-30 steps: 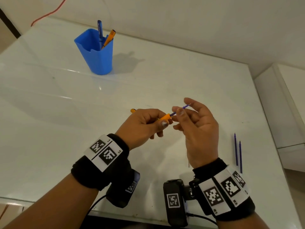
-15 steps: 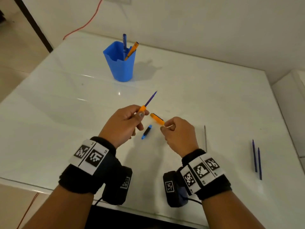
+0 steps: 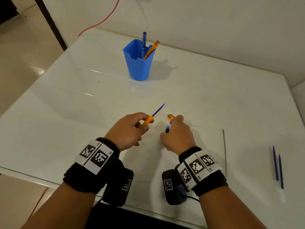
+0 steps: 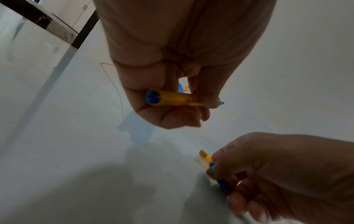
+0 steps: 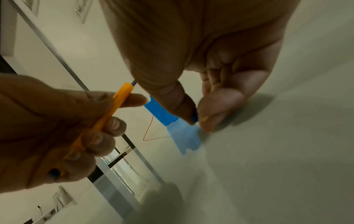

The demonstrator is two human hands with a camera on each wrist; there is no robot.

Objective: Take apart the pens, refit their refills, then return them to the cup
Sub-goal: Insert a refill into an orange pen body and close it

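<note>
Since half a second ago, my right hand [image 3: 177, 133] has dropped onto the small blue piece [image 3: 167, 129] that lay free on the table [image 3: 66, 113].

Head view: my left hand [image 3: 127, 129] curls round the orange barrel [image 3: 148, 120], whose blue refill [image 3: 158, 109] juts toward 1 o'clock. My right hand also keeps the orange cap [image 3: 170, 116], showing at its 11 o'clock. The blue cup [image 3: 138, 66], at 12 o'clock, holds two pens; two loose refills [image 3: 277, 166] lie at 3 o'clock, a thin grey rod [image 3: 224, 151] nearer. I judge this the reassembly step: the next move calls for lifting the blue piece and seating it over the refill.

Left wrist view: only here shows the barrel's blue end plug [image 4: 152, 97], and the cap's black ribs [image 4: 205, 154].

Right wrist view: only here shows my thumb and forefinger [image 5: 212, 109] pinching the blue piece against the table; the cap is hidden.
</note>
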